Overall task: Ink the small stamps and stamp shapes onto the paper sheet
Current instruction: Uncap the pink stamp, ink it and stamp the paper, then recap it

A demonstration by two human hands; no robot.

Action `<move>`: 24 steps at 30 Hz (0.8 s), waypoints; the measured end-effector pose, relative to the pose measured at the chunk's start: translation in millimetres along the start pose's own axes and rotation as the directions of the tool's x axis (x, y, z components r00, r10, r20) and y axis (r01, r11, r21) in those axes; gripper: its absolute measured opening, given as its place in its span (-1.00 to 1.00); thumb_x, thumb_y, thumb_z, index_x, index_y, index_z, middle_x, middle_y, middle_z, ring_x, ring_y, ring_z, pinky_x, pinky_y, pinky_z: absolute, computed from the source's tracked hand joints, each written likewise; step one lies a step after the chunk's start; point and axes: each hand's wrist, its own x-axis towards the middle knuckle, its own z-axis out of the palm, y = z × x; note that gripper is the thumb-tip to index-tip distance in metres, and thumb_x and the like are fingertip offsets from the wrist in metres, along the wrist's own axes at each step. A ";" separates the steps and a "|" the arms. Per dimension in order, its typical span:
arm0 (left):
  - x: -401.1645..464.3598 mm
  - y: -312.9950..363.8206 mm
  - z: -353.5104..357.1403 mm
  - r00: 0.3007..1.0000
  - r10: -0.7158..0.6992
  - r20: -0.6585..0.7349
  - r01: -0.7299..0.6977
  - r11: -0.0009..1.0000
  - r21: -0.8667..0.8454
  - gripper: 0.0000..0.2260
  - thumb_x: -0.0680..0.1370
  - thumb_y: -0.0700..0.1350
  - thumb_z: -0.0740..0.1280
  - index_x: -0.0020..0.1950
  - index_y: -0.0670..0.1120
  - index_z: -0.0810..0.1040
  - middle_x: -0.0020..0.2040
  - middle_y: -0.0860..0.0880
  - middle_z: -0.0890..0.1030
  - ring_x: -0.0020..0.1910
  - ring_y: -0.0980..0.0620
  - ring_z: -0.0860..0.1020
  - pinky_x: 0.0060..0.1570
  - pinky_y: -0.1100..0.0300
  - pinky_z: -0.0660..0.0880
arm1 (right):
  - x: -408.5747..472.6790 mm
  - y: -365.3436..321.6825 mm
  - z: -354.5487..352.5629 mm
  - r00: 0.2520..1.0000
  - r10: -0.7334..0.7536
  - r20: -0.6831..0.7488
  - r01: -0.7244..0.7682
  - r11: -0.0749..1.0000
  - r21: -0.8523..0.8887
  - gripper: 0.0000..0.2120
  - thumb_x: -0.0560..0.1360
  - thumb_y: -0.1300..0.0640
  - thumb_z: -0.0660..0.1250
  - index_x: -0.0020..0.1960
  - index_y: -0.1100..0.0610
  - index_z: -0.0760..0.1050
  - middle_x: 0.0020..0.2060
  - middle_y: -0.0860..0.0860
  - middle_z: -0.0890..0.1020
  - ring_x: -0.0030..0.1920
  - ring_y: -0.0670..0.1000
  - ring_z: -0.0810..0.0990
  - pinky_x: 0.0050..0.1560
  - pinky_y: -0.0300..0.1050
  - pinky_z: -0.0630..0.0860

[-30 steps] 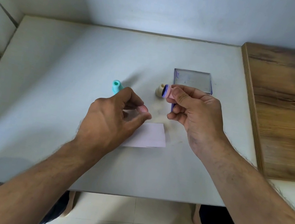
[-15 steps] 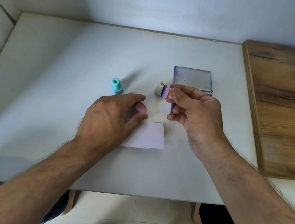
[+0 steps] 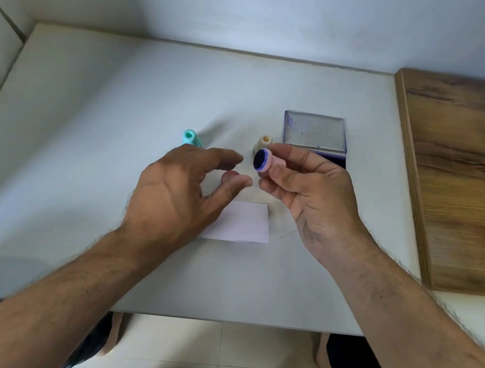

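1. Two hands hover above a white table [image 3: 82,161].
2. The right hand [image 3: 311,193] pinches a pink stamp [image 3: 266,162], inked face sideways.
3. The left hand [image 3: 177,193], fingers loosely spread, holds nothing above the paper sheet [image 3: 245,224].
4. The open ink pad [image 3: 315,133] lies behind.

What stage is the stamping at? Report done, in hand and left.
Done: the small pink stamp in the right hand shows a dark blue inked face. In hand: that stamp is held above the table, face turned sideways; the left hand hovers open over the pale paper sheet. Left: the visible paper bears no prints; the teal stamp and cream stamp stand untouched.
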 end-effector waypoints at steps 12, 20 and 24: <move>-1.8 5.9 1.3 0.978 0.200 -0.062 -0.204 0.976 -0.075 -0.77 0.55 0.09 0.31 -0.11 -0.03 0.63 -0.19 0.08 0.65 -0.21 0.15 0.51 -0.17 0.30 0.46 | -16.6 -18.2 -6.1 0.988 0.110 0.111 -0.148 0.884 0.443 -0.81 0.36 0.47 0.28 -0.14 0.25 0.57 -0.26 0.09 0.67 -0.25 0.01 0.66 -0.22 -0.21 0.63; -3.7 7.4 2.8 0.972 0.234 -0.037 -0.236 0.967 -0.091 -0.79 0.55 0.06 0.33 -0.11 -0.06 0.64 -0.19 0.06 0.65 -0.21 0.13 0.53 -0.13 0.28 0.47 | -25.9 -25.3 -7.4 0.958 0.100 0.268 -0.229 0.831 0.506 -0.76 0.36 0.40 0.25 -0.04 0.23 0.58 -0.18 0.13 0.66 -0.26 0.02 0.67 -0.29 -0.23 0.62; -2.7 4.8 4.2 0.969 0.243 -0.032 -0.245 0.966 -0.081 -0.79 0.55 0.06 0.33 -0.11 -0.06 0.64 -0.18 0.07 0.66 -0.21 0.11 0.54 -0.13 0.27 0.47 | -17.6 -23.8 -7.9 0.988 0.064 0.141 -0.117 0.906 0.407 -0.81 0.33 0.37 0.39 -0.07 0.24 0.62 -0.21 0.11 0.68 -0.27 0.01 0.69 -0.24 -0.21 0.63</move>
